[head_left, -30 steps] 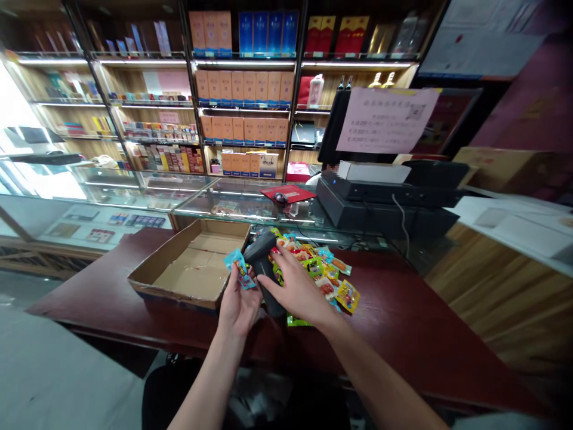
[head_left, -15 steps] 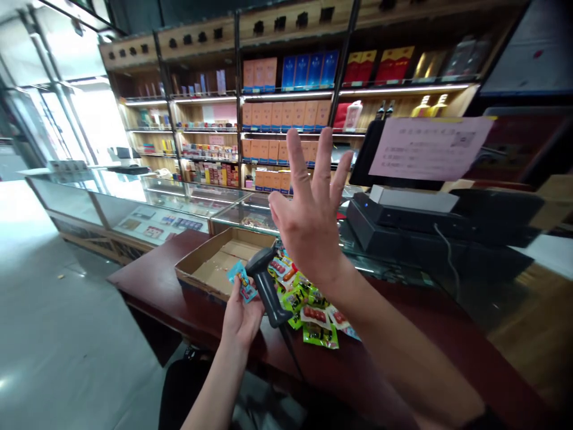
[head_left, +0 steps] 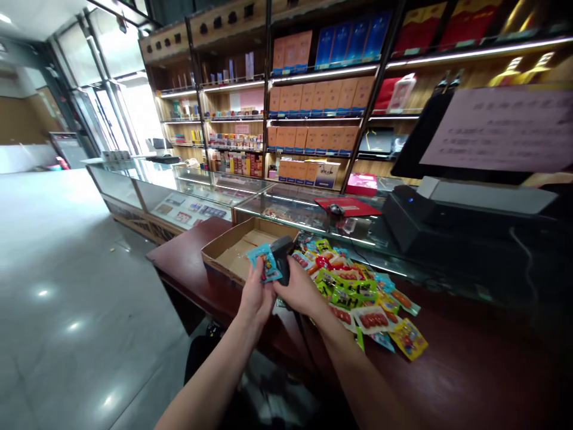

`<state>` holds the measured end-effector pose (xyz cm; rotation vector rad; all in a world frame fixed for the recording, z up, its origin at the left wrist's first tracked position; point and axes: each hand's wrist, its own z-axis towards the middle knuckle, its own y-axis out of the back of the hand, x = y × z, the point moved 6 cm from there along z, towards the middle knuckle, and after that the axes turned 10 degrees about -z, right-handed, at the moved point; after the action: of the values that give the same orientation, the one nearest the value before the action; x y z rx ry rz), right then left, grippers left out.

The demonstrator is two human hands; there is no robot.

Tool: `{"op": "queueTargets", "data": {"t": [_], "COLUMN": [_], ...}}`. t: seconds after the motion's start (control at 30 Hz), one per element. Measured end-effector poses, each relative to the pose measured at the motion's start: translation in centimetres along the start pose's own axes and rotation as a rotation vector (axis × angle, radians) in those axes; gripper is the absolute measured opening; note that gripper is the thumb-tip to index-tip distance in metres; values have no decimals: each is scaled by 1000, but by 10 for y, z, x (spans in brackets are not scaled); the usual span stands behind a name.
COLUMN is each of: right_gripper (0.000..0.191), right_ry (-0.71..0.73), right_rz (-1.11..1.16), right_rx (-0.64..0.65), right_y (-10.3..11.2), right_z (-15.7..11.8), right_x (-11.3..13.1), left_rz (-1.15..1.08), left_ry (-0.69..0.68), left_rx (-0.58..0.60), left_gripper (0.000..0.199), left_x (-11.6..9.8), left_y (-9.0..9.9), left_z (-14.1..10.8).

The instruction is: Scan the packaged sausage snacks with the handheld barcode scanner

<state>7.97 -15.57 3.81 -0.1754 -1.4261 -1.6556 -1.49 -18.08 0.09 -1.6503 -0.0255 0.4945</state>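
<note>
A small blue snack packet [head_left: 267, 264] is pinched in my left hand [head_left: 256, 298], in front of the box. Wrapped round the handle of a black handheld barcode scanner [head_left: 282, 251] is my right hand [head_left: 301, 286], just to the right of the packet. The scanner's head is close beside the packet; whether they touch I cannot tell. To the right of my right hand lies a heap of snack packets [head_left: 351, 289] in green, yellow, blue and clear wrappers, some showing small sausages. An open shallow cardboard box [head_left: 215, 260] sits behind my left hand.
Everything rests on a dark red wooden desk [head_left: 188, 251]. Behind it runs a glass display counter [head_left: 286, 206] with a red mat [head_left: 353, 207] and a mouse [head_left: 335, 209] on top. A monitor bearing a pink paper sheet [head_left: 501, 128] stands at right. Shelves of boxes line the back.
My right hand has come down from its raised, spread pose and taken hold of the scanner. My left hand still holds the blue packet. The camera view has shifted, showing more of the heap.
</note>
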Motion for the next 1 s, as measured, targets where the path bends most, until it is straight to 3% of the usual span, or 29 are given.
{"op": "queueTargets", "data": {"t": [0.13,0.27,0.37,0.47,0.57,0.7,0.83,1.0], "right_gripper": [34,21,22,20,19,17,16,22], "right_ry": [-107,-261,-248,-125,-30,-14,-5,-35], "right_rz": [25,288,482,483,402,406,434,425], "right_rx": [-45,-40,121,156,171,233,237,239], "right_y": [3,7,-10,-27,-48,-75,-85,-85], "right_z": [6,-12,-28,-38,-40,-35,-31,-30], "right_x": [-26,-44,-25,8,34,50,58,55], "left_rz": [189,520,650,764,863,941,960,958], "left_ry": [-11,-201,-181,-87,-96,-139,-150,-124], "left_rx": [53,50,67,97,54,19,14,21], "left_gripper": [29,32,35,41,41,38,39,39], "left_x": [-3,-47,-78,-106,-142,-183,-200,-197], "left_y": [-5,-2,-2,-2,3,10,15,20], "left_z": [-1,14,32,43,40,25,19,27]}}
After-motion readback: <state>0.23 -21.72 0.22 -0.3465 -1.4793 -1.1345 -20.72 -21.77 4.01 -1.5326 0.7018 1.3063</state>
